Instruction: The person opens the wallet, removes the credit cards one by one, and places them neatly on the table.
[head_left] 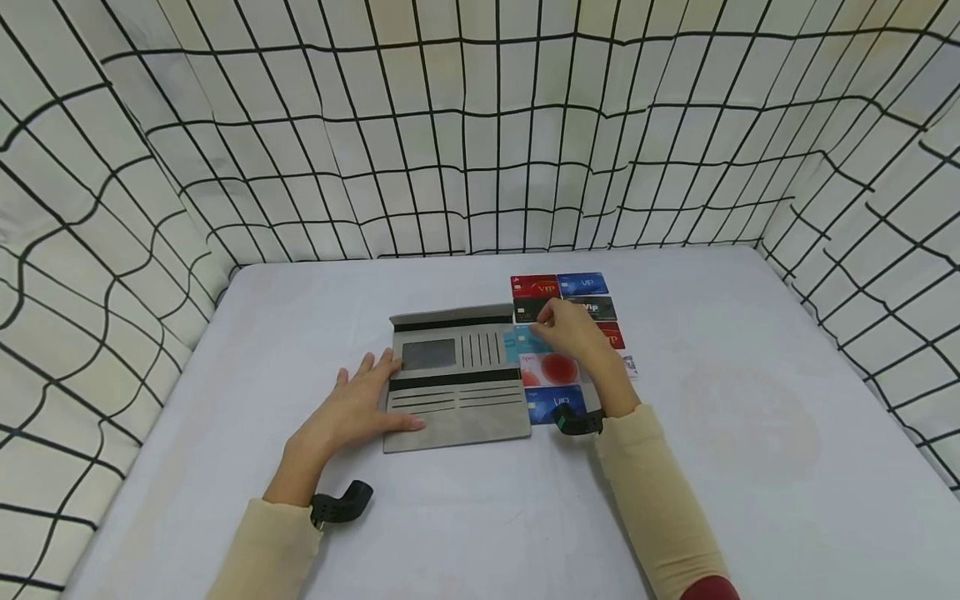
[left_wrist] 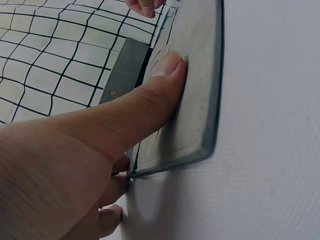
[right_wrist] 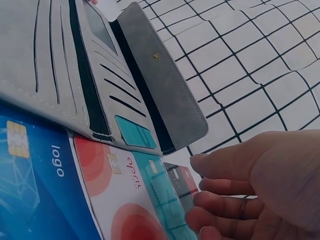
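A grey wallet (head_left: 457,421) lies unfolded on the white table, its top flap raised. My left hand (head_left: 360,404) spreads over its left side, the thumb (left_wrist: 167,65) resting on the grey surface and the other fingers along the edge. A teal card (right_wrist: 134,132) shows in a slot at the wallet's right end. Just outside that edge lies another teal card (right_wrist: 167,200). Above the cards is my right hand (head_left: 573,329), its fingers loosely bent, thumb tip close to the index finger. In the right wrist view nothing shows between them.
Right of the wallet, cards lie in two columns: a red card (head_left: 534,286), a blue VIP card (head_left: 583,283), a black card (head_left: 602,308), a white card with red circles (head_left: 551,369) and a blue card (head_left: 543,406) among them. A black grid net (head_left: 465,171) stands around the table.
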